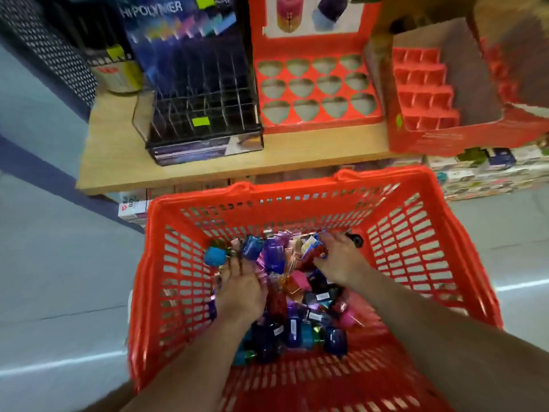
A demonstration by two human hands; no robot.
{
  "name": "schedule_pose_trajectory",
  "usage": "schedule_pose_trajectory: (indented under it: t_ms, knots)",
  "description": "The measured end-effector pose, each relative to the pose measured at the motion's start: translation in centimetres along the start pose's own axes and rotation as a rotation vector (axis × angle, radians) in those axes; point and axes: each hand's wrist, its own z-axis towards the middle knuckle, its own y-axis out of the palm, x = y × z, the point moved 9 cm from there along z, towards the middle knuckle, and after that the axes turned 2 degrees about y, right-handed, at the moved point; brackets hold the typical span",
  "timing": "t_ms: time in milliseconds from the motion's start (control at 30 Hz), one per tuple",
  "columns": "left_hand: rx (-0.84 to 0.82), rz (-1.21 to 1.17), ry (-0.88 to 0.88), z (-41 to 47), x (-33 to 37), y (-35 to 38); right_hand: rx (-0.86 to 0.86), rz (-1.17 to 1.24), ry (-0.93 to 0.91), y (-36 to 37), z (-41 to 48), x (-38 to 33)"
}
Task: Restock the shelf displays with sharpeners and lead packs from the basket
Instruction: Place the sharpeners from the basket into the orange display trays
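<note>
Both hands are down inside the orange basket. The left grip is released, fingers straight and pressing into the heap of sharpeners and lead packs. A teal sharpener lies just past its fingertips, on their outer side. The right grip is curled round a red piece at the heap's far edge. Beyond both grips the shelf carries a dark lead display and an orange tray with heart-shaped holes.

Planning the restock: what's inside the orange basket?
A heap of small blue, purple and pink items, with the left hand and right hand on it. Whatever lies beneath is covered.
</note>
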Motion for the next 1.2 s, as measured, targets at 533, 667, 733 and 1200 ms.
schedule_pose_trajectory:
  t_ms: [533, 667, 733, 1200]
  knots:
    - [-0.176, -0.481, 0.013, 0.0, 2.3, 3.4, -0.110, 0.449, 0.009, 2.7, 0.0, 1.9]
    - [-0.177, -0.910, -0.053, -0.8, 2.5, 2.0, -0.068, 0.723, 0.102, 1.5, -1.2, 3.1]
    - [-0.197, -1.005, -0.043, -1.0, 3.1, 1.5, -0.011, 0.830, 0.150, 1.0, -1.4, 3.8]
    - [-0.154, -0.063, 0.317, -3.8, 8.4, 3.6, -0.057, 1.154, 0.459, 6.1, -5.1, 6.6]
